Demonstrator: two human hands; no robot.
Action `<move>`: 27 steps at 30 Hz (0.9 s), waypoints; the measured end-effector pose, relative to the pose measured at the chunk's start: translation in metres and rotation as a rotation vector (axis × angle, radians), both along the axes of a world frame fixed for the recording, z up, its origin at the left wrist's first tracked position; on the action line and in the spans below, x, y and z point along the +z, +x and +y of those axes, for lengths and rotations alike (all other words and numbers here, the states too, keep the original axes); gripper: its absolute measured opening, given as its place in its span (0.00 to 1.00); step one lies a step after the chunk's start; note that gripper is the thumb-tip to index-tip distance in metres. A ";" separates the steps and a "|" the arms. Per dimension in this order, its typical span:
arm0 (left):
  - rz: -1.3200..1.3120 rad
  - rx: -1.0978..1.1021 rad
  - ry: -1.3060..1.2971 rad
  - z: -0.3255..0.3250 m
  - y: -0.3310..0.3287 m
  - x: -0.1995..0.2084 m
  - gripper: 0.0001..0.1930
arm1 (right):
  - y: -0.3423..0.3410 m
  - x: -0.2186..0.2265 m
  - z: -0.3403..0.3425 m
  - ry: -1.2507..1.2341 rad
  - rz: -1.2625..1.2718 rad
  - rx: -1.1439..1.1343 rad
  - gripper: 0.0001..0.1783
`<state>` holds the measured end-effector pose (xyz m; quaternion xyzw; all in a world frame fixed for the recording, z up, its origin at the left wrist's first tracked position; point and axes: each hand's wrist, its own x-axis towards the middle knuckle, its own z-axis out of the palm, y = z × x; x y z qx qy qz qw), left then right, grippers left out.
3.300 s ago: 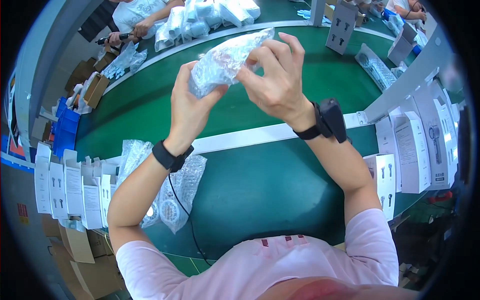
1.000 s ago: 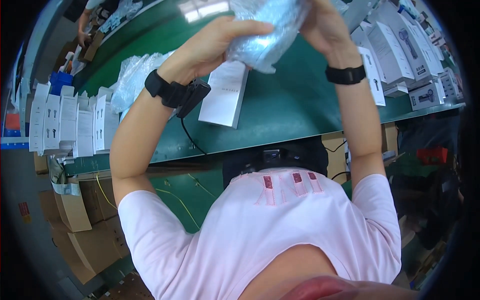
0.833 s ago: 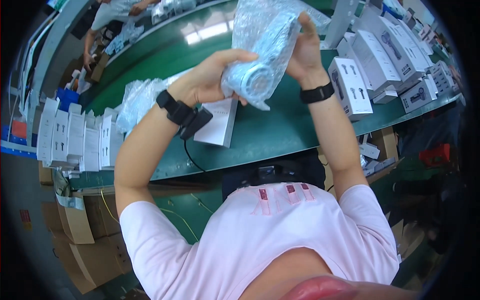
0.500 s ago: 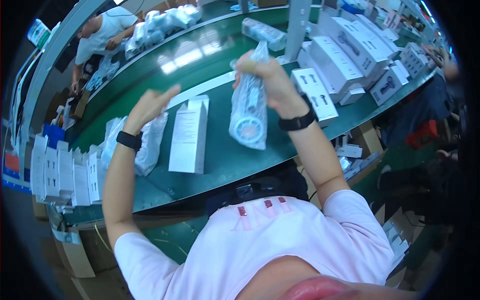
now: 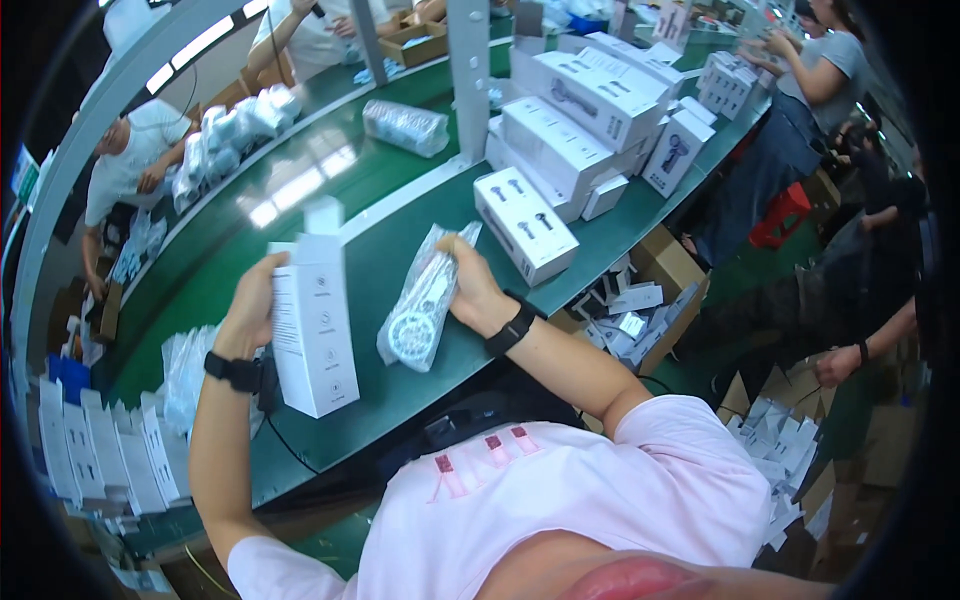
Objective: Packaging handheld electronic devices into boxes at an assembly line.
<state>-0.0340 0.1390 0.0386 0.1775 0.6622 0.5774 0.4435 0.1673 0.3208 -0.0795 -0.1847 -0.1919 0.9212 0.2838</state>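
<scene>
My left hand is closed around a tall white carton, holding it upright with its top flap raised. Some of my left fingers are hidden behind the carton. In my right hand is a handheld fan in a clear bubble-wrap bag, its round grille end pointing down towards me. The fan and carton are apart, side by side over the green bench. By my left wrist, several more clear bags lie on the bench.
Open white cartons stand in a row at the left. Stacked white boxes fill the bench at the right, behind a metal post. Another wrapped item lies on the green belt. Co-workers sit across it.
My left hand has taken hold of the carton and raised it from the bench. My right hand has brought the bagged fan lower and nearer the carton. The view has turned rightwards.
</scene>
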 end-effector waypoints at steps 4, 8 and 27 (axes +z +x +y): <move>1.490 -0.204 0.132 0.018 0.035 0.055 0.25 | 0.011 0.003 -0.012 0.111 -0.071 0.066 0.13; 2.258 -0.571 -0.068 0.042 0.082 0.056 0.34 | 0.021 0.001 -0.019 0.106 -0.056 0.164 0.15; 1.014 0.008 0.164 -0.040 0.056 0.067 0.21 | 0.088 0.132 0.034 0.436 0.348 0.234 0.21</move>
